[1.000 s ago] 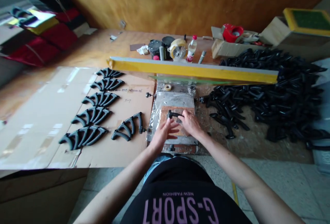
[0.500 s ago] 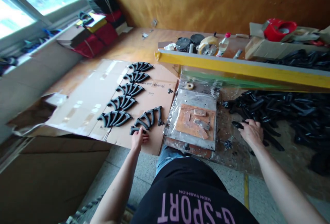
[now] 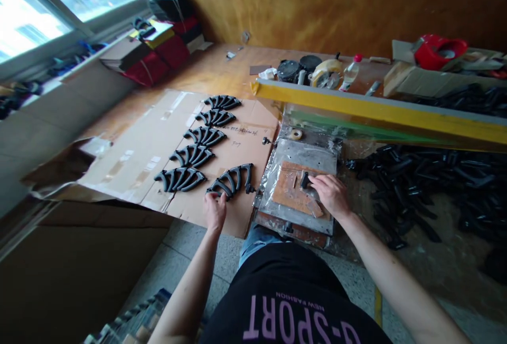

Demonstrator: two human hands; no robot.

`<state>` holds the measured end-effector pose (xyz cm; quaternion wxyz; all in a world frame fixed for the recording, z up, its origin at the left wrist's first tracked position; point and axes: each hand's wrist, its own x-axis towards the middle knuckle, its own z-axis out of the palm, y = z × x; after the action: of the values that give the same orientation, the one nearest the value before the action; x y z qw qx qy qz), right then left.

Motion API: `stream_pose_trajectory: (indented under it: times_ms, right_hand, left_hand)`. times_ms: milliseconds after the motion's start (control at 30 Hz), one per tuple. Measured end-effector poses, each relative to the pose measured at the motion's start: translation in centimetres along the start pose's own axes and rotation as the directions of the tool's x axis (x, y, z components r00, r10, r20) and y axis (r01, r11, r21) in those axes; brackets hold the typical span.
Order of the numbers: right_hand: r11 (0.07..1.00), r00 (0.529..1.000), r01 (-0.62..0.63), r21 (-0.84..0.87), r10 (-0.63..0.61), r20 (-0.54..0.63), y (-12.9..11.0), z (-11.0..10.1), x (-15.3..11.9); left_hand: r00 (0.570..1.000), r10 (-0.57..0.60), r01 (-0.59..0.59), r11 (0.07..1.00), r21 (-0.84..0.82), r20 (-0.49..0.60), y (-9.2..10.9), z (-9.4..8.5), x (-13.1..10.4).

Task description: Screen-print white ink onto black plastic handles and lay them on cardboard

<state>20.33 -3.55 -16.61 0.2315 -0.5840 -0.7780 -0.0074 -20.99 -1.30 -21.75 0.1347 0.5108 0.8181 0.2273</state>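
Note:
Closed fingers of my left hand (image 3: 216, 209) grip a black curved part (image 3: 214, 193) at the near end of a loosely fanned group of black parts (image 3: 236, 177) on the cardboard (image 3: 198, 209). My right hand (image 3: 329, 192) pinches another black part (image 3: 304, 180) over the metal plate (image 3: 328, 159) and its brown board (image 3: 280, 189). Small clear blocks (image 3: 314, 207) lie on that board. Left of the loose group, several tidy fans of black parts (image 3: 180, 179) form a column on the cardboard.
A heap of black parts (image 3: 407, 175) covers the right of the bench. Behind it runs a long yellow-edged bar (image 3: 356, 99). A tape roll (image 3: 296, 134), a bottle (image 3: 350, 73) and a red dispenser (image 3: 439, 53) stand farther back. Red boxes (image 3: 146, 66) are at the back left.
My right hand has moved left from the edge of the heap to above the metal plate, carrying a black part. My left hand stays at the near end of the loose group. The view has shifted slightly.

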Motion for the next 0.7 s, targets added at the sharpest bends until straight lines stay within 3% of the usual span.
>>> stream_pose_trajectory:
  times_ms: [67, 167, 267, 367, 500, 700]
  right_hand:
    - [0.998, 0.998, 0.058, -0.034, -0.057, 0.039, -1.4, 0.5, 1.3]
    - [0.992, 0.993, 0.098, -0.084, -0.091, 0.080, -2.4, 0.5, 2.5]
    - [0.990, 0.990, 0.115, -0.081, -0.107, 0.095, -4.2, 0.2, 4.1]
    - [0.986, 0.978, 0.156, 0.055, -0.162, 0.132, -7.3, 0.9, 6.3]
    - [0.955, 0.938, 0.136, 0.262, -0.210, 0.276, -11.9, 4.4, 9.7]
    - [0.949, 0.837, -0.002, 0.315, -0.170, 0.520, -16.1, 11.5, 13.8]
  left_hand:
    - [0.988, 0.136, -0.133, 0.990, 0.037, -0.070, 0.6, 0.3, -0.8]
    - [0.949, 0.310, -0.299, 0.942, 0.150, -0.053, 1.8, 0.7, -1.8]
    - [0.961, 0.276, -0.269, 0.926, 0.263, 0.013, 3.2, 0.8, -2.2]
    - [0.969, 0.238, -0.248, 0.919, 0.306, 0.070, 4.7, 0.6, -2.2]
    - [0.969, 0.210, -0.241, 0.923, 0.301, 0.131, 6.2, 0.4, -2.0]
    - [0.972, 0.154, -0.198, 0.942, 0.270, 0.176, 6.7, 0.2, -1.3]
